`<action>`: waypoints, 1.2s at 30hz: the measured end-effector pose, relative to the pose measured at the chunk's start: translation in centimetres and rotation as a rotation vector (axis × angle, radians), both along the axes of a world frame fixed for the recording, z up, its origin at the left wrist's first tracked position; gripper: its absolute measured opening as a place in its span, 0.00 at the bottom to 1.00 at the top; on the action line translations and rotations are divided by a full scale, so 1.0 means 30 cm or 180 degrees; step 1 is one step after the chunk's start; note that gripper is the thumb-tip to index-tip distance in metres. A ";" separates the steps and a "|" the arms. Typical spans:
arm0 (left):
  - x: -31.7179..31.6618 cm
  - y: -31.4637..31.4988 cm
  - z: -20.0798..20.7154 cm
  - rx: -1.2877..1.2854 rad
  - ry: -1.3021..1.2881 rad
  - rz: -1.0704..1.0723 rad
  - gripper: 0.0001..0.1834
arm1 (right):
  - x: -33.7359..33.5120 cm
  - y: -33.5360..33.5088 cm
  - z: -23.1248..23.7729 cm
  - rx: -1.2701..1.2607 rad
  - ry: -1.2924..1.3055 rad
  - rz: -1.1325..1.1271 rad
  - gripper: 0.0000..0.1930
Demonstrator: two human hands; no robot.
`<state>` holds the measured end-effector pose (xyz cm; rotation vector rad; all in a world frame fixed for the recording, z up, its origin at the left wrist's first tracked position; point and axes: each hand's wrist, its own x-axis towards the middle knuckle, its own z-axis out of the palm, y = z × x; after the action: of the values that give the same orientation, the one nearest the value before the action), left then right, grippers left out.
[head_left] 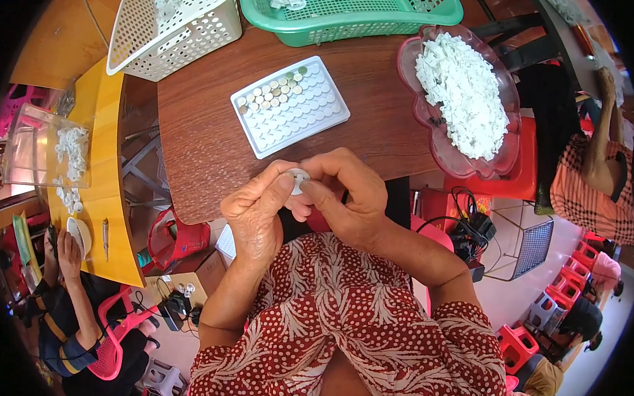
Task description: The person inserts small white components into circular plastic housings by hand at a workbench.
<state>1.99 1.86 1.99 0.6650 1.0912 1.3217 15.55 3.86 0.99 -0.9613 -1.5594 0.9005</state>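
Note:
A small round white plastic piece is held up in front of me, just off the table's near edge. My left hand pinches it between thumb and fingers from one side. From the other side my right hand closes on it too, its thumb pressed to the piece. Details on the face of the piece are too small to make out. Beyond my hands a white tray with rows of round hollows lies on the brown table. Small silvery discs sit in its far rows.
At the right, a pink flower-shaped bowl holds a heap of white plastic parts. A cream basket and a green basket stand along the far edge. Another person's hand works at the yellow table on the left.

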 end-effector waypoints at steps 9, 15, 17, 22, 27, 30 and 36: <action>0.023 -0.013 0.008 0.0409 0.0438 0.0216 0.09 | 0.002 0.017 0.030 -0.0519 0.0200 0.0266 0.05; 0.022 -0.012 0.002 0.0294 0.0568 0.0131 0.10 | 0.002 -0.001 -0.001 -0.0780 0.0402 0.0280 0.04; 0.025 -0.017 -0.012 0.0245 0.0790 0.0089 0.11 | -0.012 -0.002 -0.040 -0.1008 0.0729 0.0106 0.04; -0.030 0.012 0.040 0.0245 0.0917 -0.0173 0.10 | 0.004 0.021 0.031 -0.0770 0.0509 0.0243 0.04; -0.140 0.180 0.209 0.0837 0.1910 0.0150 0.09 | 0.087 0.030 0.274 -0.0088 0.0852 0.0259 0.03; -0.218 0.346 0.272 0.1239 0.2148 0.0873 0.11 | 0.186 -0.051 0.396 0.0746 0.1486 0.0179 0.04; -0.503 0.730 0.261 0.1531 0.3122 0.0850 0.18 | 0.254 -0.070 0.650 0.1217 0.1835 0.1490 0.02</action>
<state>-13.10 23.76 9.81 1.6828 1.6821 1.5303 23.18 1.76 20.49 -0.0377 -1.3862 1.0319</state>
